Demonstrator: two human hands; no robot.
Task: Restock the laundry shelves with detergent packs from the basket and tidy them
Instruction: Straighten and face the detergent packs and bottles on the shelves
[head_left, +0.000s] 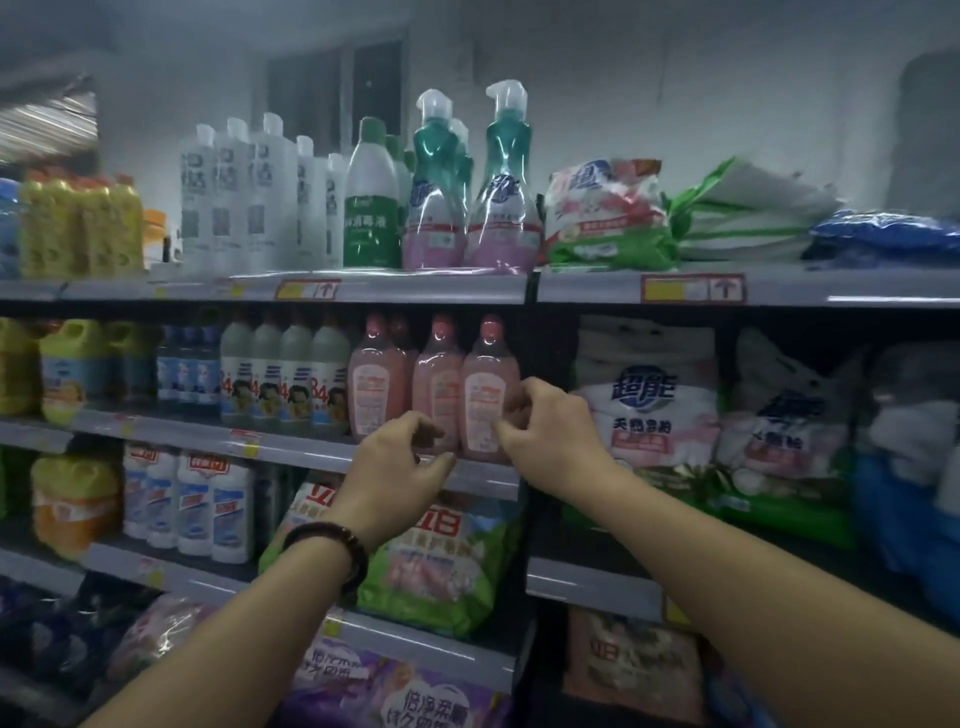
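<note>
Hands half-curled: left hand (397, 460) empty, right hand (551, 431) touching pink bottle (488, 387), grip unclear.

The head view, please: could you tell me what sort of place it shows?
Probably a shop's cleaning-products aisle: tiered shelves with price tags on their edges, rows of identical pink bottles, and bagged detergent packs.

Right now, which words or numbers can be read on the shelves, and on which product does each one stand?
"超能": white and pink bag, middle shelf, right.
"消毒液": green and white bottle, top shelf.
"84": row of bottles left of the pink bottles.
"立白": green bag, lower shelf.
Too blurred: price tags, small print.
</note>
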